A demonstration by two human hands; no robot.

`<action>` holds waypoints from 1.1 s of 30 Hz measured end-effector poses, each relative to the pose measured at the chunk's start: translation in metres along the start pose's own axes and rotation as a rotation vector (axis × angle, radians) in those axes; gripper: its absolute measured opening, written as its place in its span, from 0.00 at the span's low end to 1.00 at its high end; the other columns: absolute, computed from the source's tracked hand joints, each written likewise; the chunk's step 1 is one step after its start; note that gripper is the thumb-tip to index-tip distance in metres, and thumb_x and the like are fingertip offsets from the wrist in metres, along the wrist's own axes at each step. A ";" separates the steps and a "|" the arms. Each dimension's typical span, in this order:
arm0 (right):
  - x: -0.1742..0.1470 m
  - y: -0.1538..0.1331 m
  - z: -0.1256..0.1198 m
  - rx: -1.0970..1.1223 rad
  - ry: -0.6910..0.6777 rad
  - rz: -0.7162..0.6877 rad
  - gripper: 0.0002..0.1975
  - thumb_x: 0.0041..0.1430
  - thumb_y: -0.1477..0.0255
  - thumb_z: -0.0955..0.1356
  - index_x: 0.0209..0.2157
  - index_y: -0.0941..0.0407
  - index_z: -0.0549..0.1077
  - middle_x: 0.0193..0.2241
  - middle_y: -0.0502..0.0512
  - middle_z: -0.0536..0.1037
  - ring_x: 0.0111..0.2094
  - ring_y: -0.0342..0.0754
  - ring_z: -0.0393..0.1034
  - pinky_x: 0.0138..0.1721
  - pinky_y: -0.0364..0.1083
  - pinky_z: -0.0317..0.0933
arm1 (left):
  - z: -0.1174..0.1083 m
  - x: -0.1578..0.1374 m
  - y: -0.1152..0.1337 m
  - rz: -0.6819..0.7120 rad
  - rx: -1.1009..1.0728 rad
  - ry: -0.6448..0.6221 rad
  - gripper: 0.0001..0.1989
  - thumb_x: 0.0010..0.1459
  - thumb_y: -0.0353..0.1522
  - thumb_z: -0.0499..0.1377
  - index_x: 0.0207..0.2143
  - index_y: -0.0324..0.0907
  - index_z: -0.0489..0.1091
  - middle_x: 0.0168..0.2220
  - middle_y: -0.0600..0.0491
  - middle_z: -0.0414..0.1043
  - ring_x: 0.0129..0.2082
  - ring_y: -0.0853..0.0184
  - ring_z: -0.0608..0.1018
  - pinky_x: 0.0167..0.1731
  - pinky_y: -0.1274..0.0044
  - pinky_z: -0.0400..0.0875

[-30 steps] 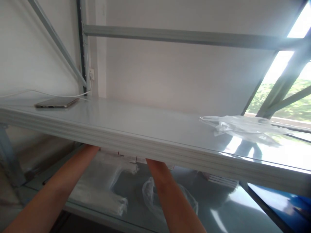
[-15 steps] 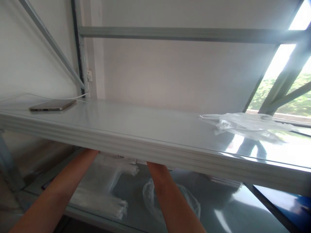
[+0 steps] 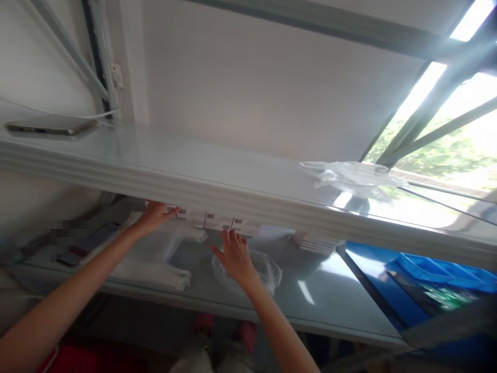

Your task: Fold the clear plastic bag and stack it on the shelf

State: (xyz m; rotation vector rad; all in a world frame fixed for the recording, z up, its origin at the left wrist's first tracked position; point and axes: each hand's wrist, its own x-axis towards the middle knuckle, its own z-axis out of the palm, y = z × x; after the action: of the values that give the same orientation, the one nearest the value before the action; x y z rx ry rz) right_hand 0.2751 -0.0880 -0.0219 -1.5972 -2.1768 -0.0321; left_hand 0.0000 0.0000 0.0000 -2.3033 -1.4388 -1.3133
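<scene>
A row of small white boxes (image 3: pixel 191 217) with dark printed labels stands at the back of the lower shelf, partly hidden by the upper shelf's edge. At the row's left end is my left hand (image 3: pixel 156 213), its thumb stretched across a box front and its other fingers mostly hidden. My right hand (image 3: pixel 236 256) is open, fingers spread, the fingertips at the lower front of the boxes. Beneath its wrist lies a clear plastic bag (image 3: pixel 267 269). A stack of clear plastic bags (image 3: pixel 155 272) spreads below my left forearm.
The upper shelf (image 3: pixel 194 155) carries a phone (image 3: pixel 50 124) with a white cable and a crumpled clear bag (image 3: pixel 349 178). White flat items (image 3: pixel 316 243) lie farther right on the lower shelf. A blue divided tray (image 3: pixel 442 272) sits beyond the metal frame. Another dark flat object (image 3: pixel 87 243) lies left.
The view has tilted down and shifted. Both hands, hidden under the upper shelf before, now show at the box row. My feet and the blue tray have come into sight.
</scene>
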 end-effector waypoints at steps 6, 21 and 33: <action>-0.047 0.020 0.038 0.005 -0.107 0.345 0.18 0.58 0.69 0.66 0.49 0.61 0.70 0.42 0.67 0.76 0.46 0.60 0.70 0.46 0.55 0.59 | -0.012 -0.077 0.057 0.022 -0.129 -0.072 0.19 0.61 0.42 0.54 0.53 0.46 0.66 0.61 0.47 0.53 0.62 0.56 0.56 0.61 0.61 0.50; -0.092 0.039 -0.054 1.718 0.033 0.375 0.09 0.46 0.67 0.72 0.30 0.54 0.72 0.26 0.47 0.76 0.26 0.42 0.69 0.32 0.42 0.64 | 0.040 -0.151 0.145 -0.267 -0.675 -0.289 0.29 0.55 0.42 0.60 0.57 0.45 0.59 0.58 0.44 0.60 0.54 0.57 0.69 0.55 0.62 0.61; -0.121 0.034 -0.128 2.150 0.139 0.362 0.04 0.57 0.77 0.65 0.32 0.53 0.71 0.23 0.43 0.71 0.22 0.37 0.66 0.32 0.40 0.68 | 0.056 -0.164 0.217 -0.301 -0.791 -0.038 0.18 0.53 0.40 0.62 0.44 0.42 0.68 0.46 0.47 0.71 0.44 0.60 0.74 0.44 0.69 0.68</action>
State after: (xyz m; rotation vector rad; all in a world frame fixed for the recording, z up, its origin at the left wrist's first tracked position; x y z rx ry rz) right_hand 0.3772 -0.2202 0.0426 -0.4299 -0.6243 1.5473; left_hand 0.1756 -0.1987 -0.0841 -2.6028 -1.5029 -2.2724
